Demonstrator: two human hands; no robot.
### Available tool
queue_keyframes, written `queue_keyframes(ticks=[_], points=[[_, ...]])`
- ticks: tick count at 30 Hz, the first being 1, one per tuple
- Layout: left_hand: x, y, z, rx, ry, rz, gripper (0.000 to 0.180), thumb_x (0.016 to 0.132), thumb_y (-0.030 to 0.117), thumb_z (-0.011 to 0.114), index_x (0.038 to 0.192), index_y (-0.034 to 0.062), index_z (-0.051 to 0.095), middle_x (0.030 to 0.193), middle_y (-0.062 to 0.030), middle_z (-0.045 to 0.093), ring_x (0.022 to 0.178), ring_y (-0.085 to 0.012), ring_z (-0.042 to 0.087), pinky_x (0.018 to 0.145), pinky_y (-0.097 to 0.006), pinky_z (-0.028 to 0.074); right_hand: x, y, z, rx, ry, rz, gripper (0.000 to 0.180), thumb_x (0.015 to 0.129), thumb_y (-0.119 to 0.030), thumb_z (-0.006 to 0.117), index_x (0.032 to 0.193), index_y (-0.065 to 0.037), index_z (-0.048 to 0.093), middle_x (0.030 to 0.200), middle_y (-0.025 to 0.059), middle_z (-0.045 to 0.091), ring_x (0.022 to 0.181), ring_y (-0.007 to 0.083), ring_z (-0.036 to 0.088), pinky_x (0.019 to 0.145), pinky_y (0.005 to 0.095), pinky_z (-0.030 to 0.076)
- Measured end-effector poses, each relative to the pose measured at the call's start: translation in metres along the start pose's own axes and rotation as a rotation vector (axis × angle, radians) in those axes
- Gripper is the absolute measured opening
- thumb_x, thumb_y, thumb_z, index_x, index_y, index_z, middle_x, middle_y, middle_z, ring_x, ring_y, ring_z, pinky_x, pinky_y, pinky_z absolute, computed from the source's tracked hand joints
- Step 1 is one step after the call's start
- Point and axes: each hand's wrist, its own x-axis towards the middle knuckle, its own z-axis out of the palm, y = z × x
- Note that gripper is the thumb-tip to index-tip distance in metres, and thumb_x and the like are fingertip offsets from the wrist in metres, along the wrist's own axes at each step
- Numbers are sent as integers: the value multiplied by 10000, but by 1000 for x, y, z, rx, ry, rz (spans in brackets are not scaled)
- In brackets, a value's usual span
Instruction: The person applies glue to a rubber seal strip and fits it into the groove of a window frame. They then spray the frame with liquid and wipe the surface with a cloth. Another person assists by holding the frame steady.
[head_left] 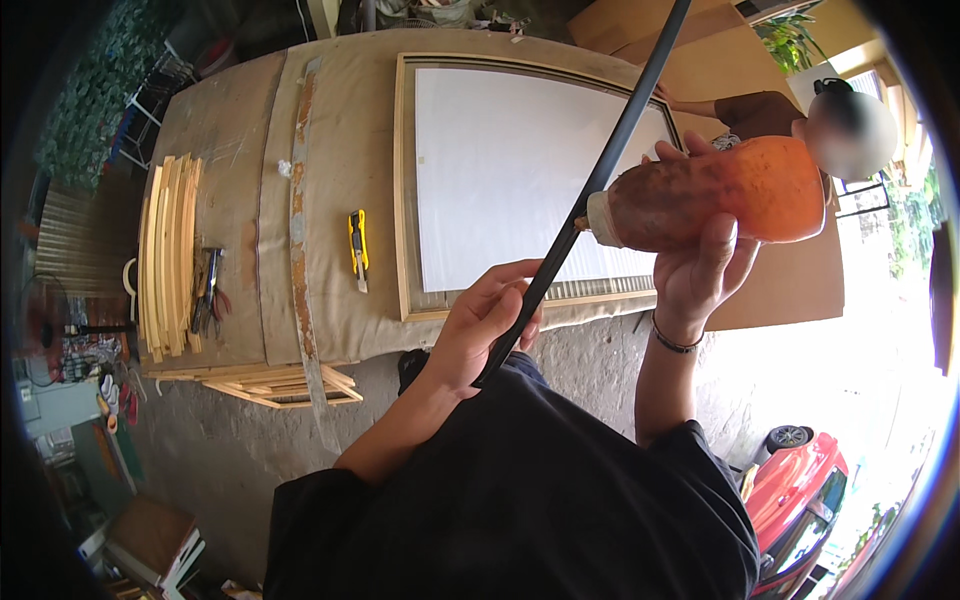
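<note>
My left hand grips a long dark strip of moulding near its lower end. The strip slants up and to the right across the view. My right hand is wrapped round an orange-red translucent squeeze bottle with brownish contents, tilted on its side. The bottle's pale cap points left, and its small tip meets or nearly meets the strip. Beyond both hands, a light wooden frame with a white sheet inside lies on the table, partly hidden by the strip and bottle.
On the cloth-covered table lie a yellow utility knife, a long worn metal straightedge, several wooden strips and hand tools. Another person reaches toward the frame's far right corner. Cardboard stands at right.
</note>
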Motion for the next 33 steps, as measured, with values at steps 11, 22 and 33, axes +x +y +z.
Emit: queue_keyframes(ticks=[11,22,33], points=[[-8,3,-5,75,-99,-2,443,1044,281,531,1420,54,475,833,-48,527,737,-108,492,626,-243,416,37,-17,-17,-100,15,-181,738,958,-335,673,1435,73,286,1296,336,547,1147,443,623,945,500,571],[-18,6,-13,135,-194,-2,450,1029,296,558,1406,61,490,832,-57,528,729,-117,489,612,-252,423,70,-36,-36,-49,43,-296,559,995,-216,601,1394,62,326,1293,317,557,1144,436,628,928,494,584],[-29,5,-22,166,-202,20,451,1011,321,589,1376,63,528,810,-64,556,671,-117,500,564,-248,426,101,-47,-55,-47,72,-340,508,989,-223,620,1352,43,384,1260,277,591,1126,392,644,954,496,566]])
